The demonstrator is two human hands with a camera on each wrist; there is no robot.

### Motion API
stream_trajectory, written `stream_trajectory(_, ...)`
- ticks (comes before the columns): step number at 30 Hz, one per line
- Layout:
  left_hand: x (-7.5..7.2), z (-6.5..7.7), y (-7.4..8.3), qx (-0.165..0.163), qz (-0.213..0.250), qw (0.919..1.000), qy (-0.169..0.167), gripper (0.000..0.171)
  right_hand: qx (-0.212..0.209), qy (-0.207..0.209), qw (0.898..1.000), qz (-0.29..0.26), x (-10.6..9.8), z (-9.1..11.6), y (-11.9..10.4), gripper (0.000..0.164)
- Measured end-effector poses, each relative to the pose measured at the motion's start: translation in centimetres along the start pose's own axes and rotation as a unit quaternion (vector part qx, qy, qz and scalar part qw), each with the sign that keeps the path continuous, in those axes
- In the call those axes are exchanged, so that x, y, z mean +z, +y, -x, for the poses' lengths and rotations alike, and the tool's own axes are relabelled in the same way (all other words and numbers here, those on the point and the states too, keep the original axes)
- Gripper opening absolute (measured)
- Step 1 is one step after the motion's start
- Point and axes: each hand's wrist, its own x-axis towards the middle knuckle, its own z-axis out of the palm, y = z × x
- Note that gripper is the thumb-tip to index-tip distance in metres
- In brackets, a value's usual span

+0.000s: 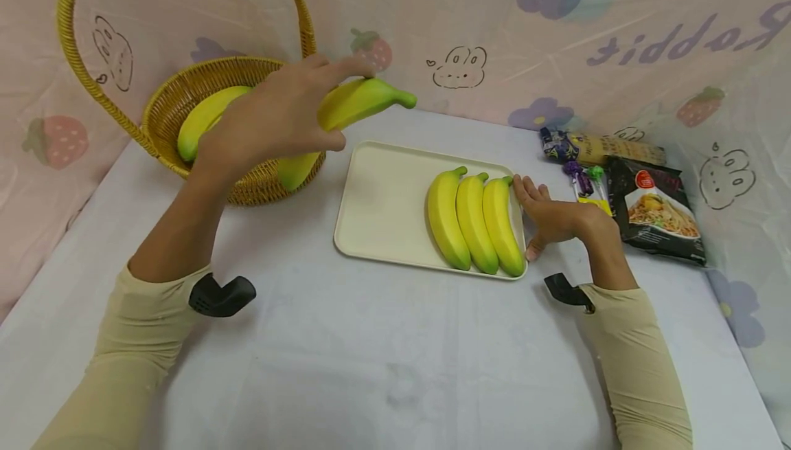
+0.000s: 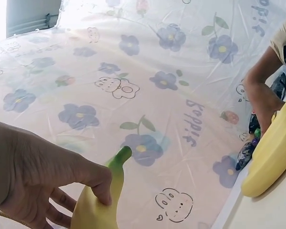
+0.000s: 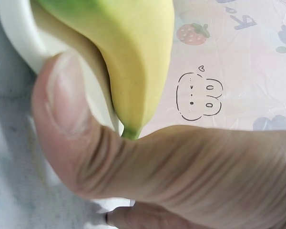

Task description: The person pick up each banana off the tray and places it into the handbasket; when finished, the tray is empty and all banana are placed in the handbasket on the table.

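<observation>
My left hand (image 1: 272, 110) grips a yellow banana (image 1: 358, 102) with a green stem, held up over the right side of a wicker basket (image 1: 167, 110). The thumb and fingers close around its sides in the left wrist view, the stem (image 2: 121, 155) pointing away. More bananas (image 1: 207, 120) lie in the basket, partly hidden by this hand. A cream tray (image 1: 383, 199) carries three bananas (image 1: 446, 220) side by side at its right end. At the tray's right edge rests my right hand (image 1: 553, 220), fingers extended; its thumb (image 3: 66, 109) lies at the rim in the right wrist view.
Right of the tray lie a black noodle packet (image 1: 658, 209), a long wrapped pack (image 1: 608, 149) and small lollipops (image 1: 581, 178). The basket's tall handle (image 1: 68, 17) arches up at the left. A printed curtain (image 1: 395, 17) hangs behind the white table (image 1: 371, 354).
</observation>
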Motion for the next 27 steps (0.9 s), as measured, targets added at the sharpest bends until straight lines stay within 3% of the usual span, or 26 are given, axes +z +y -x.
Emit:
stream_trajectory(7, -1.1, 0.2, -2.3, -0.023, -0.004, 0.9997, 0.013, 0.079, -0.001, 0.001, 1.0, -0.003, 0.0, 0.2, -0.1, 0.156)
stream_trajectory(14, -1.4, -0.1, -4.6, -0.067, -0.006, 0.9978, -0.005, 0.083, 0.0, 0.003, 1.0, -0.005, 0.1, 0.2, -0.2, 0.156)
stream_trajectory(20, -1.3, -0.5, -6.4, -0.108, -0.028, 0.9937, -0.015, 0.082, -0.001, 0.005, 1.0, -0.002, 0.1, 0.2, -0.2, 0.155)
stream_trajectory(27, -0.7, -1.1, -8.0, -0.133, -0.039, 0.9896, -0.036, 0.075, -0.005, 0.006, 1.0, -0.001, 0.1, 0.2, -0.1, 0.155)
